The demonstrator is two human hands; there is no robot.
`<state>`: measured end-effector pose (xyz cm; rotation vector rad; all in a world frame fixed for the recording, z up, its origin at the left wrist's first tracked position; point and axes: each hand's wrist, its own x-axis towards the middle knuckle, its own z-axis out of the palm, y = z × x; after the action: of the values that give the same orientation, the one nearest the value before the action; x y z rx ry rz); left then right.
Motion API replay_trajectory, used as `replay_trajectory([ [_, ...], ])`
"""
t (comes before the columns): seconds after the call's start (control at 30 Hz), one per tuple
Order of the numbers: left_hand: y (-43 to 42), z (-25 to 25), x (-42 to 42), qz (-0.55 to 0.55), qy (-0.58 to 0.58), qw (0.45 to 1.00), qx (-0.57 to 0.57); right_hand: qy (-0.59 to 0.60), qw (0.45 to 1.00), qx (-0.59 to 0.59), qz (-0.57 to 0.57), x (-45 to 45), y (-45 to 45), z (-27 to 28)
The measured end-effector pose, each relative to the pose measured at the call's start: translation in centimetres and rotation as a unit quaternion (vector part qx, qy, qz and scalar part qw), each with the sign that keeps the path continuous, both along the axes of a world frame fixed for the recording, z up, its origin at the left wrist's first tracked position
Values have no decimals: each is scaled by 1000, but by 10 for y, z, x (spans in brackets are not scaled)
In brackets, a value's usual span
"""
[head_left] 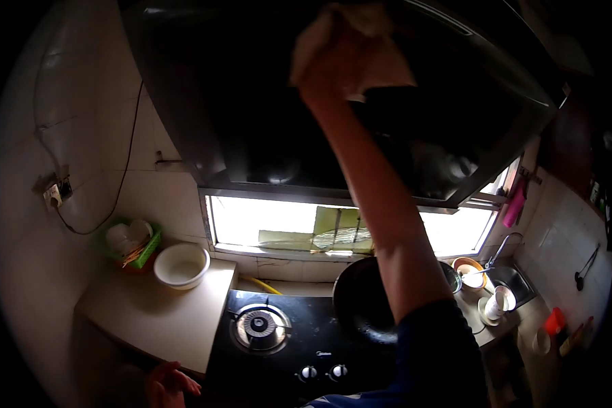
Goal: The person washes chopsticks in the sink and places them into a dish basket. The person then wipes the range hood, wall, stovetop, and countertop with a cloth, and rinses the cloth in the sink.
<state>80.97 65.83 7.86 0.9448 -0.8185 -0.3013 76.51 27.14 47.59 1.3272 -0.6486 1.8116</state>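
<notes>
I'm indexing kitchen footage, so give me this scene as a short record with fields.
Right hand: holds a pale cloth up at the dark range hood; blurred
Left hand: low, near the left counter, holding nothing visible
Stove: bare left burner, dark pan at right
Left counter: white bowl, green basket of dishes

There are two hands [330,61] [170,387], one cloth [391,71], one hood [251,102], one black stove [306,323], two round knobs [308,372] [338,372], one big black pan [360,302], one green basket [147,253], one white basin [181,266], one sink [522,289], and one tap [494,258].
</notes>
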Motion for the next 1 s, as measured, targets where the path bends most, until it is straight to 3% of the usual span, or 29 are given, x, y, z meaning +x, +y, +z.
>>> replay_trajectory([
  [0.03,11,16,3,-84,42,996,8,11,1000,-20,16,31,12,-3],
  [0.17,-1,15,5,-91,64,994,16,89,977,-78,176,134,36,-14],
  [0.2,-6,12,5,-93,62,994,16,200,941,35,272,151,44,-14],
  [0.27,-17,3,7,-108,42,990,80,297,873,144,358,148,53,-9],
  [0.33,-30,3,3,-123,32,989,73,351,892,22,286,132,49,-4],
  [0.4,-44,4,-5,-147,30,987,65,305,833,2,461,119,39,9],
  [0.47,-58,8,-16,-166,24,984,63,215,856,-287,372,95,26,29],
  [0.53,-71,13,-29,-182,19,981,62,267,864,-301,302,79,17,45],
  [0.6,-81,18,-43,-207,14,976,71,273,942,-175,88,50,27,50],
  [0.63,-86,14,-48,-211,12,975,69,272,942,-176,83,34,29,58],
  [0.7,-94,3,-58,-232,11,971,62,417,908,-22,-25,-2,22,74],
  [0.87,-102,10,-89,-272,23,959,69,359,933,34,6,-96,-31,80],
  [0.93,-103,10,-99,-259,14,962,88,340,929,148,8,-137,-70,99],
  [1.0,-107,9,-106,-270,21,958,91,330,935,124,-26,-220,-81,91],
])
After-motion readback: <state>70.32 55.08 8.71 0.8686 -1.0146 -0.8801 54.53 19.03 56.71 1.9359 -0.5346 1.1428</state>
